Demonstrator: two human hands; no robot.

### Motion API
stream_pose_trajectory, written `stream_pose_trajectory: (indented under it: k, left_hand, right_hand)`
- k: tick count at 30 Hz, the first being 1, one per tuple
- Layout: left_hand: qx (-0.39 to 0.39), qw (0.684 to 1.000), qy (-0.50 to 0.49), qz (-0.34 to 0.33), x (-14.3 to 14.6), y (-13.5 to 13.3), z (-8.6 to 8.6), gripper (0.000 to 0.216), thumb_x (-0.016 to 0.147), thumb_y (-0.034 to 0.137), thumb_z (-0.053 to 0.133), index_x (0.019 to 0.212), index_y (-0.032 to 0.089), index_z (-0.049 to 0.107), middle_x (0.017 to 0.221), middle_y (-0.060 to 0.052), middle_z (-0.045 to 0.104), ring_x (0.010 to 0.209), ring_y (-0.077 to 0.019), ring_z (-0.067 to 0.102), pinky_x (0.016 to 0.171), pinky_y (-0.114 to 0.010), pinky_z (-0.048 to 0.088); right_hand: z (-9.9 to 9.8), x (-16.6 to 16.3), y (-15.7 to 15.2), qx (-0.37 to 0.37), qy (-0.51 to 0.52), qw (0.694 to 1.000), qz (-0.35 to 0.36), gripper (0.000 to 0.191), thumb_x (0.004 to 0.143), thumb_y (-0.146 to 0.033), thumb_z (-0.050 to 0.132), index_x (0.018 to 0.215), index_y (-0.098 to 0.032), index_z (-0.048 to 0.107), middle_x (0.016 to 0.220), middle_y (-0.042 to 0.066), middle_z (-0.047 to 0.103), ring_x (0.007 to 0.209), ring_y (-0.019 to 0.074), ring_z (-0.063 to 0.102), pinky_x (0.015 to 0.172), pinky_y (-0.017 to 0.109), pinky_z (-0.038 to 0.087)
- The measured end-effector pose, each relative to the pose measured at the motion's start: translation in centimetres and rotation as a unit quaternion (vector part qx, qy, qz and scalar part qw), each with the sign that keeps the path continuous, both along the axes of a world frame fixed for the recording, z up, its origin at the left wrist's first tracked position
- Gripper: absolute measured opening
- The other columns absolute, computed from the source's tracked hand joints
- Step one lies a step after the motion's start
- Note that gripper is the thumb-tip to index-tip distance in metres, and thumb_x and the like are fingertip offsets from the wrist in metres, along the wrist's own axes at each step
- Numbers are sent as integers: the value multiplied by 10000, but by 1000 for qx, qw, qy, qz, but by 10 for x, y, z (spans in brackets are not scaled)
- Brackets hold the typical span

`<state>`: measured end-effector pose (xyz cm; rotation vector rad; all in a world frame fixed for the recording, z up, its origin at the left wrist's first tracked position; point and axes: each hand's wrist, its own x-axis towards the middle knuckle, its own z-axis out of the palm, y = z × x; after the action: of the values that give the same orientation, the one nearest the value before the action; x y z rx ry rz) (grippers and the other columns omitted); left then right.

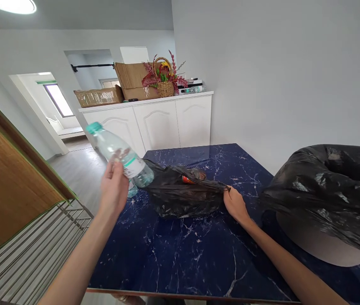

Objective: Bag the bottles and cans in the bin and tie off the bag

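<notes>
My left hand (114, 189) is closed round a clear plastic bottle (119, 153) with a teal cap, held tilted above the table's left edge, cap up and to the left. A second clear bottle (132, 189) peeks out just below it. My right hand (235, 204) grips the right edge of a black plastic bag (180, 195) that lies crumpled on the dark blue marble table (192, 254). The bag's mouth shows something orange and brown inside (192, 177).
A bin lined with a black bag (328, 199) stands at the right on the table. A metal rack (40, 245) and a bamboo board (5, 186) are at the left. White cabinets (157, 123) at the back carry cardboard boxes and a flower basket (164, 80).
</notes>
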<state>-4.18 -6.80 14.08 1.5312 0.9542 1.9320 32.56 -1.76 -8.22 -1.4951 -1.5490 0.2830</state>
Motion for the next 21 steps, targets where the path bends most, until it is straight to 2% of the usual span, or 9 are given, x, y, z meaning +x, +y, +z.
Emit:
stream_pose_trajectory:
  k: [2,4,6,9,12,15,17,21]
  left_hand:
    - [41,996,7,79,-19,-15,5,592,948,669,726,1396,286,672,1530,-80,670,1487,-306,576,1254,-504,473]
    - [68,986,2,150,-43,-26,1,490,979,614,718,1345,290,687,1503,-50,687,1498,-284,565,1294,-490,431]
    - [71,976,-20,207,-67,-32,-13,480,952,567,776,1314,266,684,1481,-48,699,1494,-279,569,1313,-484,405]
    - [15,962,-28,269,-95,-32,-43,613,840,544,879,1307,213,662,1457,-96,704,1472,-305,587,1301,-495,413]
    - [-37,958,-9,286,-107,-28,-71,660,751,529,932,1257,191,675,1415,-142,714,1415,-340,629,1250,-518,466]
    - [-70,957,8,282,-110,-23,-89,671,712,494,958,1241,203,665,1386,-142,718,1317,-333,693,1154,-498,549]
    - [-88,957,20,276,-111,-18,-97,678,715,485,955,1253,212,646,1383,-140,714,1270,-319,717,1090,-465,586]
    - [-107,956,37,269,-114,-8,-108,713,713,495,945,1277,224,603,1401,-152,698,1266,-320,714,1018,-438,615]
  right_hand:
    - [0,0,-1,-2,-1,1000,0,293,1069,-405,682,1269,-191,698,1273,88,716,1075,225,721,941,440,626]
    - [1,0,-2,1,0,1000,1,287,1073,-421,672,1245,-193,704,1250,83,725,1059,217,722,942,435,621]
    - [2,-2,-3,9,1,1000,2,302,1109,-441,584,1216,-191,716,1198,94,740,1036,227,727,935,449,618]
    - [9,-6,-8,35,1,999,7,448,1144,-458,373,1293,-198,706,1214,150,741,1106,304,721,952,521,608]
    - [23,-13,-17,81,-5,997,18,508,1115,-475,387,1509,-204,559,1366,183,675,1242,355,666,1002,569,587]
    - [40,-17,-27,142,-21,989,35,573,1074,-451,496,1589,-205,446,1473,205,577,1380,382,562,1119,618,509]
    - [50,-19,-33,180,-36,982,46,560,1058,-409,531,1575,-205,455,1481,210,550,1419,395,514,1163,637,463]
    - [62,-22,-43,240,-69,966,69,431,1037,-309,568,1462,-239,552,1357,180,609,1314,388,578,1133,643,464]
